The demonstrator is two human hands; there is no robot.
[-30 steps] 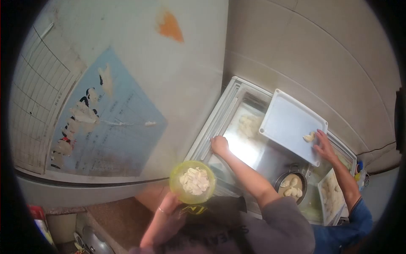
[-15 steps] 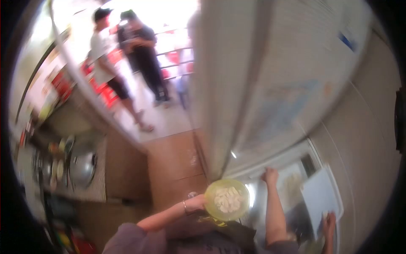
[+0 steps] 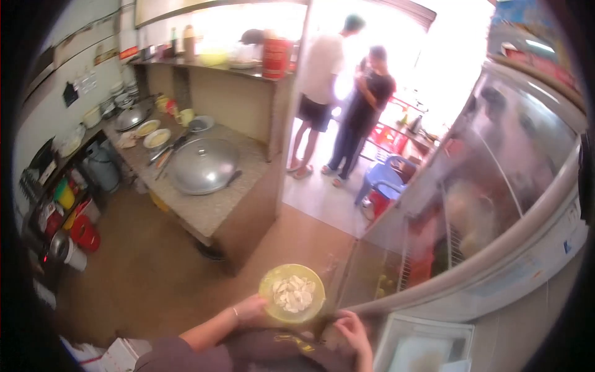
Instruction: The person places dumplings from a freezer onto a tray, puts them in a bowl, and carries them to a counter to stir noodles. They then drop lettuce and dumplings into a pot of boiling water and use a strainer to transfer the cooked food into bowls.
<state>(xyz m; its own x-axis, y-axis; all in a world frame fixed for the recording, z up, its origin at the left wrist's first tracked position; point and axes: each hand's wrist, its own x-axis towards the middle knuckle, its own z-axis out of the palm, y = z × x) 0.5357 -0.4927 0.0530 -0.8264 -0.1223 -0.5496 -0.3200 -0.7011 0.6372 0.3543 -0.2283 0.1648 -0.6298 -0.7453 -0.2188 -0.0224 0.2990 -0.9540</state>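
My left hand (image 3: 251, 309) is closed on the rim of a yellow bowl (image 3: 270, 278), gripping its left side. Pale, flat slices of food (image 3: 294, 294) lie heaped in the middle of the bowl; their exact kind I cannot make out. To the right of the bowl, apart from it, is my right hand (image 3: 352, 331). Its fingers are loosely bent and apart, with nothing seen in them. Both hands are in front of my body, low in the head view.
A counter (image 3: 245, 208) on the left bears a large domed lid (image 3: 204, 166) and several bowls. Right stands a glass-doored fridge (image 3: 496, 186), with a white-framed basin (image 3: 427, 328) below. Two people (image 3: 362, 111) stand in the doorway near a blue stool (image 3: 383, 178). Brown floor (image 3: 155, 248) lies between.
My view has swung to the right of the counter and doorway, now showing the fridge glass. My right hand has left the basin area and come near the bowl. Another person's hand is out of view.
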